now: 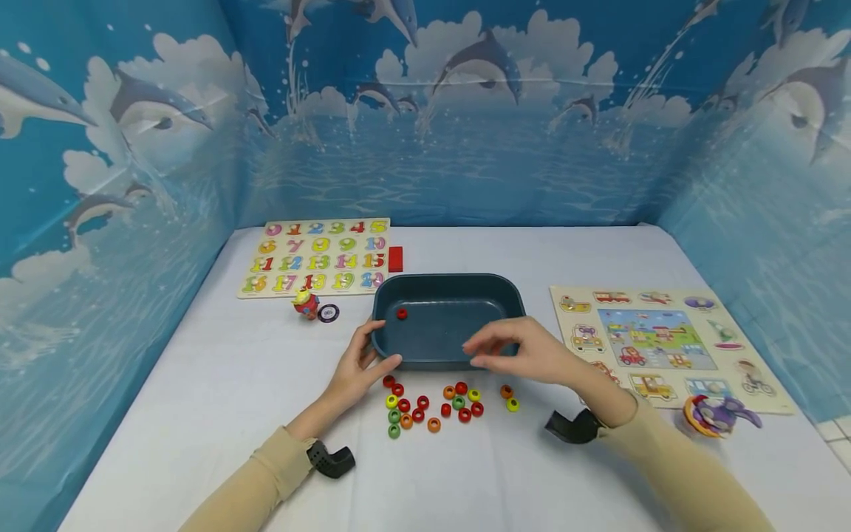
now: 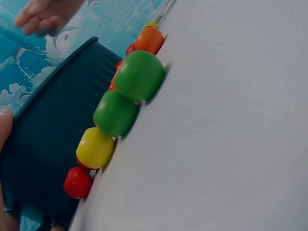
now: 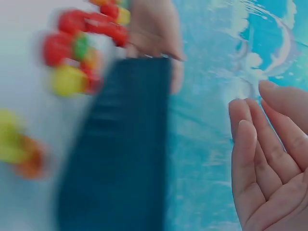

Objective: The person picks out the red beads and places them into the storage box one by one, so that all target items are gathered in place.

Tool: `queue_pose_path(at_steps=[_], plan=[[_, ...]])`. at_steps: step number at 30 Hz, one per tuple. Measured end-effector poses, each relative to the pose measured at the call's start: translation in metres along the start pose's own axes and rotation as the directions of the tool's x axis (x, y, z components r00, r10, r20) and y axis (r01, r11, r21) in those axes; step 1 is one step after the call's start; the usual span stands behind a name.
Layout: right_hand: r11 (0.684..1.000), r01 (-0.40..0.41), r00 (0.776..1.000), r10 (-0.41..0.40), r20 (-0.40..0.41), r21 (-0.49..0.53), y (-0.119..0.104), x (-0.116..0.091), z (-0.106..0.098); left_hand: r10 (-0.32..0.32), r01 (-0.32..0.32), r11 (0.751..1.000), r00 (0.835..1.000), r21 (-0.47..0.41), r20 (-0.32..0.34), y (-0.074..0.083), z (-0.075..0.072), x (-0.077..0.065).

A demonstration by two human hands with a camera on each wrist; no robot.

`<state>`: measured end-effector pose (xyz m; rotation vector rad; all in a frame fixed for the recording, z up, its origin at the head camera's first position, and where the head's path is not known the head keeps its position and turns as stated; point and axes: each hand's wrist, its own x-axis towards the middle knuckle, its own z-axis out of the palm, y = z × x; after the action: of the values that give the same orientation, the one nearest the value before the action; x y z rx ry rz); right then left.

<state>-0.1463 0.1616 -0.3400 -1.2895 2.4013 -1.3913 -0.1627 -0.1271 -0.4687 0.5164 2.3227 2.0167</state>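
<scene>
A dark teal tray [image 1: 452, 364] stands in the middle of the table, with one red bead [image 1: 402, 314] inside near its left end. My left hand [image 1: 359, 366] holds the tray at its front left corner, thumb along the front and fingers at the left side. Over the tray's right front part hovers my right hand [image 1: 521, 349], its fingers loosely bent; the right wrist view shows nothing between them. Several red, orange, yellow and green beads lie in front of the tray, among them a green bead [image 2: 139, 76] and a yellow bead [image 2: 95, 147].
A number puzzle board [image 1: 315, 258] lies at the back left beside a red block [image 1: 395, 259]. Near it are a small figurine [image 1: 306, 304] and a round chip [image 1: 329, 313]. At right lie a vehicle puzzle board [image 1: 671, 347] and a purple toy [image 1: 718, 415].
</scene>
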Motion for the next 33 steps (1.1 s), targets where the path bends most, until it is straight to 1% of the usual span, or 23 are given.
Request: queue_pose_path(at_steps=[3,6,12,15,19,23,26,30,33], plan=[[1.000,-0.005,1.000,0.005,0.012,0.002,0.010,-0.018,0.012,0.006,-0.006,1.000,1.000,0.012,-0.004,-0.001,-0.001,0.000],[1.000,-0.016,1.000,0.016,0.027,-0.020,0.020,-0.030,0.022,0.010,-0.010,1.000,1.000,0.019,-0.010,-0.001,-0.001,0.001],[0.991,-0.089,0.994,0.095,0.058,-0.095,0.031,-0.043,0.036,0.008,-0.008,1.000,1.000,0.026,-0.016,-0.001,-0.002,0.001],[0.989,-0.106,0.991,0.114,0.074,-0.099,0.034,-0.045,0.041,0.009,-0.009,1.000,1.000,0.026,-0.014,0.000,-0.002,0.001],[0.995,-0.076,0.993,0.081,0.080,-0.070,0.040,-0.046,0.047,-0.007,0.007,1.000,1.000,0.008,-0.008,0.005,-0.002,-0.001],[0.998,-0.032,0.997,0.036,0.072,-0.059,0.046,-0.048,0.053,-0.017,0.017,1.000,1.000,-0.005,0.001,0.018,0.000,-0.004],[0.999,-0.008,0.998,0.011,0.061,-0.050,0.049,-0.049,0.056,-0.020,0.020,1.000,1.000,0.010,0.001,0.026,0.002,-0.006],[0.999,0.002,0.999,0.001,0.053,-0.045,0.049,-0.050,0.057,-0.029,0.029,0.999,1.000,0.019,-0.001,0.028,0.003,-0.006],[0.998,-0.014,0.998,0.017,0.055,-0.053,0.044,-0.050,0.055,-0.027,0.027,1.000,1.000,0.017,0.000,0.028,0.003,-0.006]])
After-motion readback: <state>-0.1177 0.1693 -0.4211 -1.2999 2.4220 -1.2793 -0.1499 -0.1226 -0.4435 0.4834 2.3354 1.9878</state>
